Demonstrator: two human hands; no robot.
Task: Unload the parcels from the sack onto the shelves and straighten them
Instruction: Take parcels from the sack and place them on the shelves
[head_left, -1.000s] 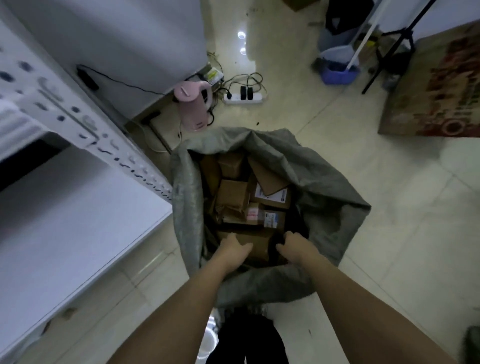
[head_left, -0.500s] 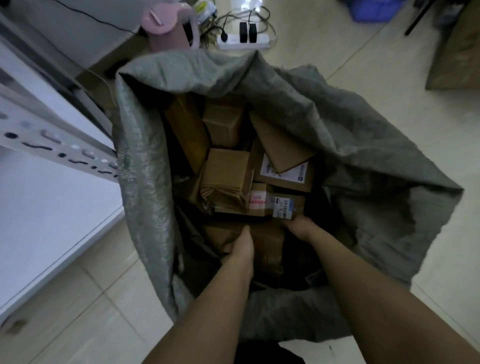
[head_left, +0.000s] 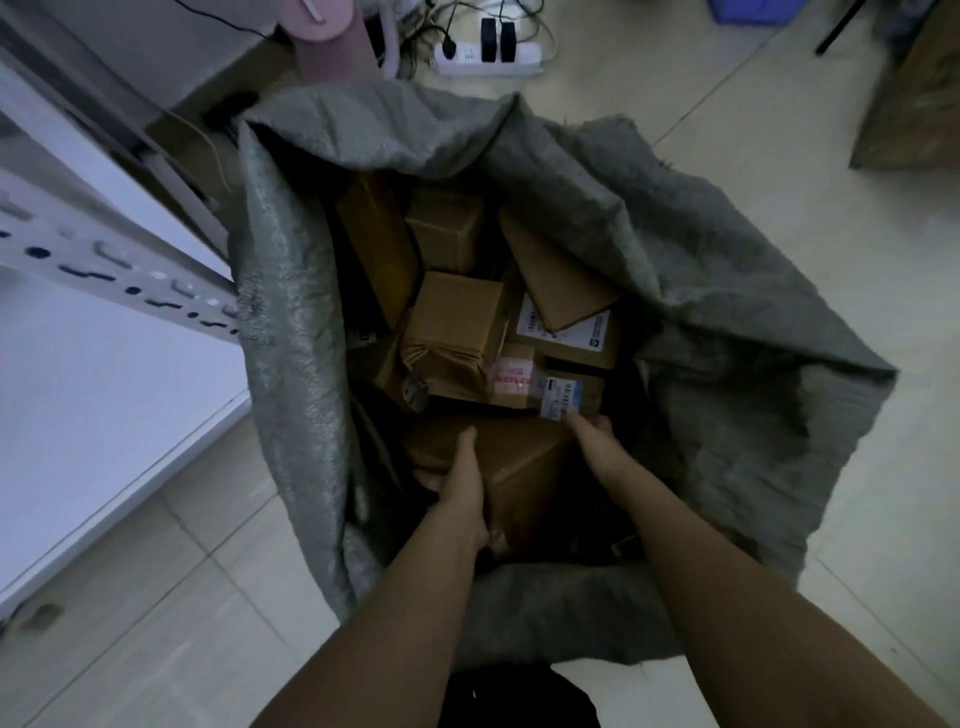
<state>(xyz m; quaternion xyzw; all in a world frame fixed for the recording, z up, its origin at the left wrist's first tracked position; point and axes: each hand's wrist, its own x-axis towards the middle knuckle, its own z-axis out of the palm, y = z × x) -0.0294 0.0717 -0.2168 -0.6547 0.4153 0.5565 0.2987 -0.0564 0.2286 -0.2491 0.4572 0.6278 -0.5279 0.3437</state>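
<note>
Both hands, left (head_left: 460, 480) and right (head_left: 597, 441), have sunk deeper into the sack (head_left: 727, 415) and now clamp the nearest box (head_left: 514, 462) (lift comes next, I judge).

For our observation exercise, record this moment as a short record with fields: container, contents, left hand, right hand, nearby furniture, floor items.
container: grey woven sack, mouth open, standing on tiled floor
contents: several brown cardboard parcels, some with printed labels
left hand: on the near left side of the nearest parcel
right hand: at that parcel's far right corner
nearby furniture: white metal shelf, left of sack
floor items: power strip, pink kettle
</note>
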